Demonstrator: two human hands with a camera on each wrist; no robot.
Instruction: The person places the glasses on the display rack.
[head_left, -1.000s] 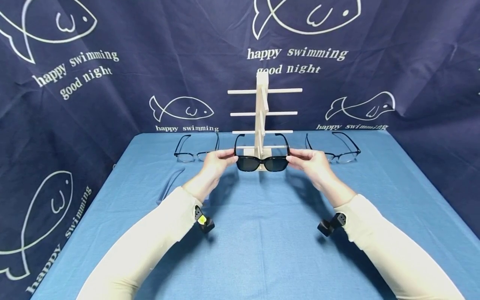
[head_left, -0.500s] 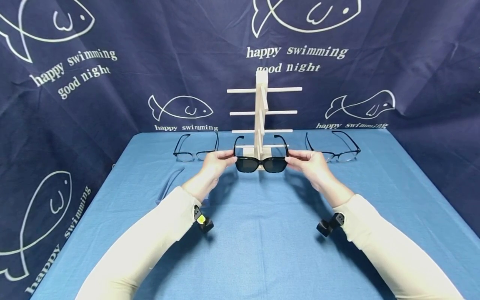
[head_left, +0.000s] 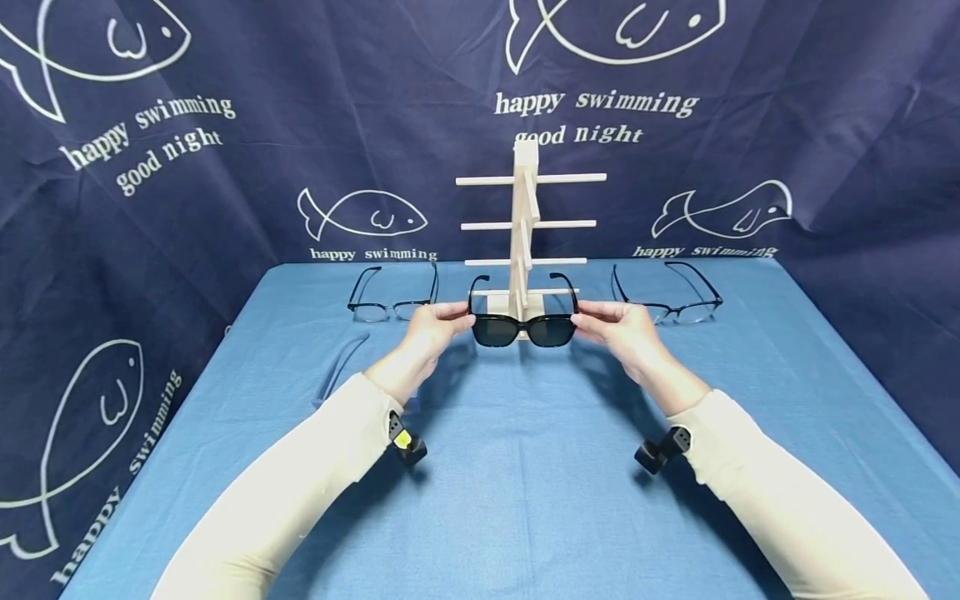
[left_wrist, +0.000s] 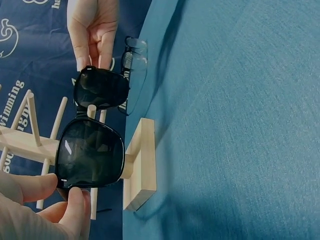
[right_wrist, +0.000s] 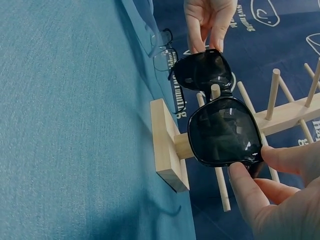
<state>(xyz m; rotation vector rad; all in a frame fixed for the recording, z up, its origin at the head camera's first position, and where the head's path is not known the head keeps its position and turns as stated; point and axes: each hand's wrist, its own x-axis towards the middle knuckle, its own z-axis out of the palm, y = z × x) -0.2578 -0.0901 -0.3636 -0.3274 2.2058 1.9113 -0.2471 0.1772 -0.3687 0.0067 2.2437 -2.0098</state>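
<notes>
Black sunglasses with dark lenses are held level, arms unfolded, before the lowest bars of a wooden glasses rack. My left hand pinches the left hinge corner between thumb and fingers. On the opposite corner my right hand pinches likewise. In the left wrist view, the sunglasses have a short wooden peg at their nose bridge. The right wrist view also shows the peg there; whether it bears the frame's weight I cannot tell. The arms reach back on either side of the rack's post.
Clear-lens glasses lie open behind my left hand, and another pair behind my right. A blue curved item, partly hidden by my left forearm, lies on the blue tablecloth. Dark printed curtains enclose the back and sides.
The sunglasses have come down very slightly in front of the rack, their arm tips sinking a little relative to the lower bars. Both hands keep their pinch.
</notes>
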